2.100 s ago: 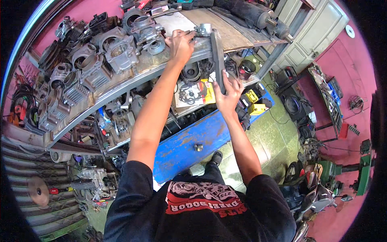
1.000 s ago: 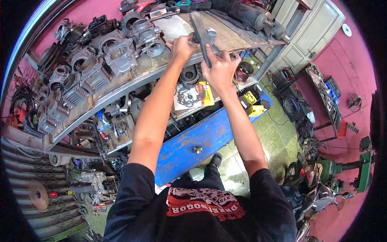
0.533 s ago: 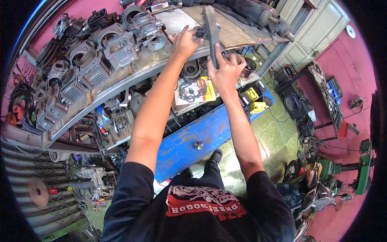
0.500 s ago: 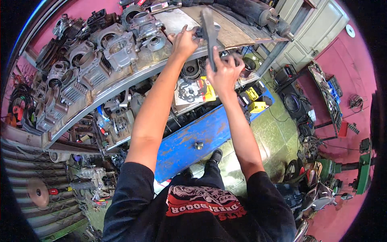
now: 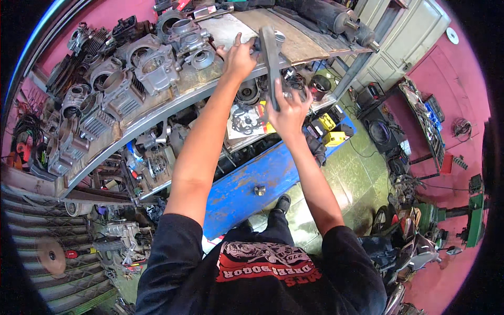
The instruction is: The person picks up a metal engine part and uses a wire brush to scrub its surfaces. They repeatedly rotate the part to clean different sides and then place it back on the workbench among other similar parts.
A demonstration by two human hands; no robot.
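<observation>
My right hand is closed around the lower end of a long flat grey bar, file-like in shape, which stands tilted upward above the workbench's front edge. My left hand is closed, its fingers bent toward a small dark part just left of the bar. Beyond the bar a round, pale metal end shows, seemingly of the same part. The bar covers most of it, so I cannot make out its kind. Bar and part are close together; whether they touch is hidden.
Engine cylinders and casings line the bench's left side. Wooden boards and dark exhaust mufflers lie at the back. Below are a shelf with a parts packet, yellow boxes and a blue panel bearing a small metal piece.
The grey bar has come down and toward me, with my right hand moving slightly down and left. My left hand has stayed nearly in place.
</observation>
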